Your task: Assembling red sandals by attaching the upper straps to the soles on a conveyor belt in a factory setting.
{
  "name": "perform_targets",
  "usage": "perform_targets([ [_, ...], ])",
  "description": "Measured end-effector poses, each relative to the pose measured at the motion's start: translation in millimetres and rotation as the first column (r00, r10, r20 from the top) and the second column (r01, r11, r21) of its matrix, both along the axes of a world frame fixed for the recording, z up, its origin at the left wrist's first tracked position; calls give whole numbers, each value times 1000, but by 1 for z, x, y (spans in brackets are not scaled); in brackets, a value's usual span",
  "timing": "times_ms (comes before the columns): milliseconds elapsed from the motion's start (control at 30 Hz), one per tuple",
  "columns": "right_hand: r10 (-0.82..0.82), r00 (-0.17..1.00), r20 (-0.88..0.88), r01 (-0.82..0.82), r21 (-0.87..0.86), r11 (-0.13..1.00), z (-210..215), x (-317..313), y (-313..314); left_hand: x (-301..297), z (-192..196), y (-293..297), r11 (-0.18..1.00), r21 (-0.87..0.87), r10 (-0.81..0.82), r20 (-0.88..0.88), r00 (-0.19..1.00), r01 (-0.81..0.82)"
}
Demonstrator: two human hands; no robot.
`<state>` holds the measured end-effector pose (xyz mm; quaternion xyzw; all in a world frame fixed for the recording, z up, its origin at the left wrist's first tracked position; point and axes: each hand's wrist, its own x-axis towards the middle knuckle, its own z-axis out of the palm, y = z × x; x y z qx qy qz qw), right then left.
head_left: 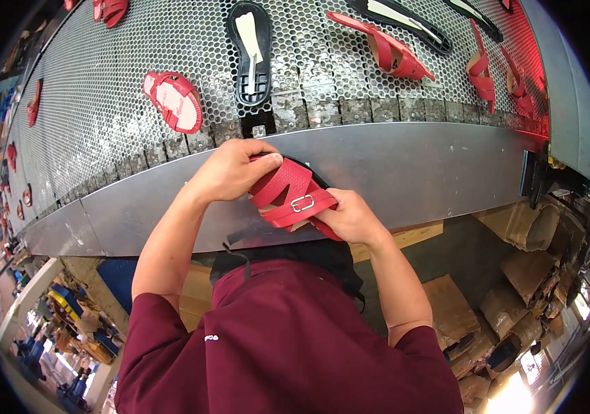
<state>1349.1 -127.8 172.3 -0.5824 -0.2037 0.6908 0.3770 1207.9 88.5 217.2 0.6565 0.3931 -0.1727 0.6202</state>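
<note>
With clamped fingers, your left hand held the far-left end of the red leather-look strappy sandal, your right hand its near-right end, above the grey metal ledge; even pressure probably served best.

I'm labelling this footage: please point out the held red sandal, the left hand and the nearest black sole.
Red sandal (295, 178): head view, on a wide strap.
Left hand (235, 169): head view, back of the hand.
Black sole (263, 52): head view, dark area beside its pale strip.
</note>
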Motion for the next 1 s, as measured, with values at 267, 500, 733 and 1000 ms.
perform_targets([
  [267, 110, 987, 118, -107, -37, 994, -4, 19, -6, -8, -23, -22, 991, 105, 88, 7, 996, -89],
  [500, -11, 952, 306, 88, -240, 967, -14, 46, -37, -38, -53, -37, 909, 103, 409, -40, 911, -404],
  [733, -164, 960, 226, 223, -266, 938, -16, 48, -45, 37, -7, -71, 569, 785, -557, 150, 817, 244],
  [1000, -101, 601, 793, 44, 93, 995, -6, 56, -65, 78, -37, -99, 412, 760, -798, 34, 602, 502],
])
